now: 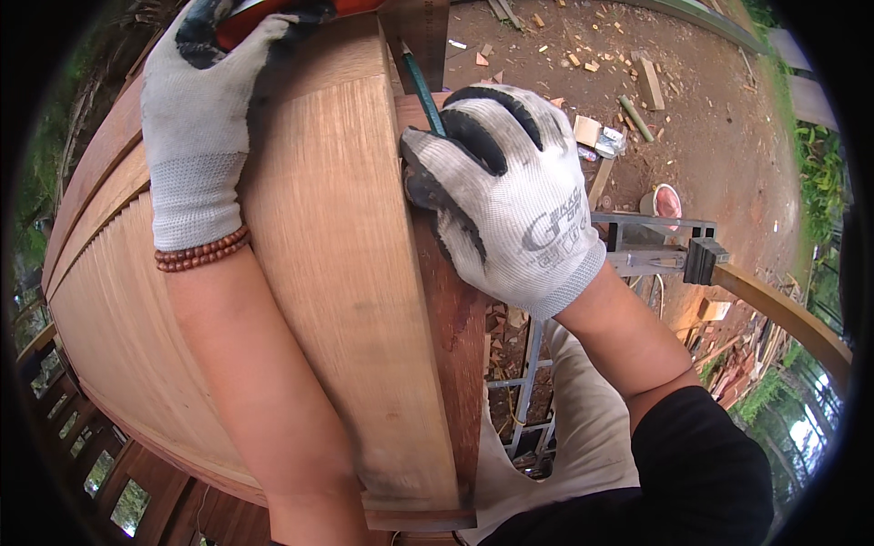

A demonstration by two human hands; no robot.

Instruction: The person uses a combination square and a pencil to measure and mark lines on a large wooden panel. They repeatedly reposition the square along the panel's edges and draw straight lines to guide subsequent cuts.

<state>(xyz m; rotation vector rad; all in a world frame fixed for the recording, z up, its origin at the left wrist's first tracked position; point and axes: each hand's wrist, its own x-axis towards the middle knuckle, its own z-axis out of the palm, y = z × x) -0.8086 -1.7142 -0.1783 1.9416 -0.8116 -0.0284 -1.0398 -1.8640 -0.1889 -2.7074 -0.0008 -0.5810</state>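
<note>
Gripping a red tool (305, 11) in the left hand (205, 86), at far left, with fingers curled round (mostly cut off by the far rim, so impossible to tell what kind). Pinching a green pencil (421, 84) between thumb and forefinger of the right hand (519, 173), with the other fingers bent in. Aiming the point far, just right of the pale board's (341, 273) edge, toward a dark plate (431, 36); hard to judge whether touching.

To mark well, as seems to be the step in hand, hold the red tool still with the left hand. Steady the right hand lightly against the reddish beam (460, 364), along the board's right side. Keep the pencil at one constant angle, draw with light, even pressure, and leave the point in plain sight past the bulky glove (560, 227).

As for writing, grey print with a large logo and smaller lettering on the back of the right glove; nothing legible on the plate, nor on the wrapper (611, 141) lying far right on the ground (728, 136).
</note>
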